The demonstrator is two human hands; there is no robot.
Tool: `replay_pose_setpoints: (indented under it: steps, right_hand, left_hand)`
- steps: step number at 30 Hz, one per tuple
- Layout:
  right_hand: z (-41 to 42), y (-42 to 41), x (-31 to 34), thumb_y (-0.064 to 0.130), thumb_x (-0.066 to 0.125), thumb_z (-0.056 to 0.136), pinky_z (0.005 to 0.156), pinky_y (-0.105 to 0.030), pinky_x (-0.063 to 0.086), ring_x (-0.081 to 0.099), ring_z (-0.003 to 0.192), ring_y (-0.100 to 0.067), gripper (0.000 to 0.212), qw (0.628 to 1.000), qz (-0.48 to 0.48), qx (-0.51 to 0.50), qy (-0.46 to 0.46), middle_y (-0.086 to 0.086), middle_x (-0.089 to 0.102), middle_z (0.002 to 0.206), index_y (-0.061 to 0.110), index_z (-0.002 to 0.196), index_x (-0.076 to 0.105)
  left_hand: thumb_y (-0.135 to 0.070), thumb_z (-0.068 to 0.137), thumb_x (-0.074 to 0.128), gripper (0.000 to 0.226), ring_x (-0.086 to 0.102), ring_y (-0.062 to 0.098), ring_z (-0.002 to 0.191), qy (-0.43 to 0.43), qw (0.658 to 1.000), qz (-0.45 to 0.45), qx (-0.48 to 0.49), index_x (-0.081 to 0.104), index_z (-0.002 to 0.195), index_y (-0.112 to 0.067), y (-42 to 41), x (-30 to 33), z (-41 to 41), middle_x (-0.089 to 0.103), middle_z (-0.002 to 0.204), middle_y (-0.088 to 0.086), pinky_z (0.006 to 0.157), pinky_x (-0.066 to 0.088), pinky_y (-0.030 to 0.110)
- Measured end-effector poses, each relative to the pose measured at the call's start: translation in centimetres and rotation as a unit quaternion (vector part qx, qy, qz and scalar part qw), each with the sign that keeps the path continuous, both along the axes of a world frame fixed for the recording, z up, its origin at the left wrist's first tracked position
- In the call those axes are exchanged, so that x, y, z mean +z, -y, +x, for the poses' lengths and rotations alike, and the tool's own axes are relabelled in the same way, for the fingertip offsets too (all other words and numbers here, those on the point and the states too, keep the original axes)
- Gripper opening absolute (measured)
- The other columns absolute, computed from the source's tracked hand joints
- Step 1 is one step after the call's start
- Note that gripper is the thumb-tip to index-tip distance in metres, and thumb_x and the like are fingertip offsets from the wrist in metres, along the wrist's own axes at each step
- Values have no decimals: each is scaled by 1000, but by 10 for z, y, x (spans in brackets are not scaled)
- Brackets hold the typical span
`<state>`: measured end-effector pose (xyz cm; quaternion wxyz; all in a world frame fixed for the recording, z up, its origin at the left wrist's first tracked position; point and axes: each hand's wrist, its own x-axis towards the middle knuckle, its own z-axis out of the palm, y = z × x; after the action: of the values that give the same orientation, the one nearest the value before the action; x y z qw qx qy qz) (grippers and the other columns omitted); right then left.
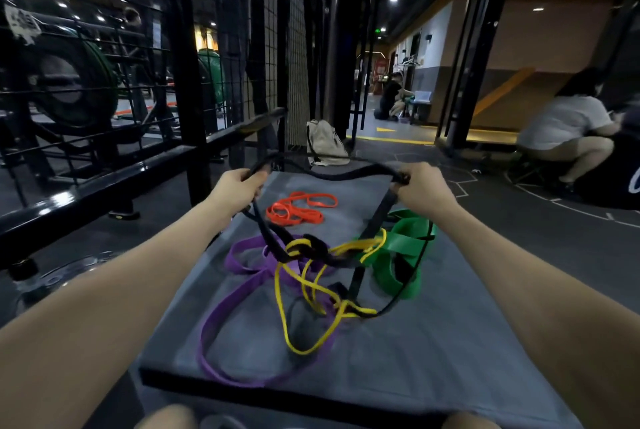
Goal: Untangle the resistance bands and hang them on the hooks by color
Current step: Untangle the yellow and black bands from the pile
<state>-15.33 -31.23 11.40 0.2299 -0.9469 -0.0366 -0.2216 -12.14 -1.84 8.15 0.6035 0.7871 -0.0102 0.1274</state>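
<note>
A black band [346, 175] is lifted mid-frame, gripped at the left by the left hand [235, 186] and at the right by the right hand [420, 187], both curled round it. Below, it knots with yellow [301, 293], purple [221, 317] and green [398, 255] bands on the grey mat [415, 359]; how the strands cross is hard to follow. The orange band [298, 208] lies apart.

we see a beige bag [325, 142] on the floor beyond the grey mat's [433, 359] far edge, beside a black wire cage [242, 47].

left hand [239, 186], right hand [420, 186], fingers curled, gripping
</note>
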Motion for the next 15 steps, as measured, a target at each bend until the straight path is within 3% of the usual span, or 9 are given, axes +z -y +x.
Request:
replay_pose_setpoints:
  steps: [3,5,7,10,11,13,15]
  right_hand:
    - [-3,8,-19,25,68,80,69,-36,49,60,83,-31,18,990,-128,9,-65,-13,64,85,8,87,66]
    - [-4,12,-37,24,62,83,72,-37,48,60,89,-32,15,978,-183,-8,-97,-13,63,92,12,90,64]
    - [-3,22,-59,19,50,89,75,-38,48,60,97,-35,20,971,-182,-55,-141,-17,63,105,9,101,62]
    - [-13,34,-84,20,44,95,81,-37,50,61,100,-34,31,946,-173,-85,-259,-19,60,114,1,118,54]
    - [-14,35,-85,19,43,95,75,-35,53,63,90,-31,32,951,-129,-87,-268,-17,62,104,-1,118,54]
    - [-13,34,-74,18,47,95,59,-30,56,63,66,-24,28,963,69,-104,-238,-14,63,84,-4,106,60]
    - [0,34,-55,22,56,92,66,-42,59,67,69,-31,28,953,238,-112,-151,-19,67,87,-6,95,60]
  left_hand:
    - [-34,92,57,32,38,13,56,5,1000,-22,17,52,66,-15,-1,2,0,42,59,-1,56,32,25]
    - [-34,91,57,27,40,14,60,4,998,-38,46,57,73,-15,-6,5,1,45,63,0,61,35,25]
    - [-36,90,58,25,44,16,65,-3,992,-80,98,62,83,-12,-16,7,2,48,68,2,66,36,28]
    - [-33,88,59,25,40,16,60,-4,988,-69,139,58,68,-17,-27,5,1,44,62,2,56,32,28]
    - [-32,88,59,27,39,15,57,-3,988,-59,140,56,66,-17,-29,4,1,43,59,2,56,31,28]
    - [-32,88,60,24,39,13,56,-4,989,-56,137,59,74,-13,-27,2,1,43,59,0,63,34,28]
    - [-32,88,60,22,42,14,58,-8,989,-56,137,60,80,-12,-26,3,1,46,62,0,69,35,29]
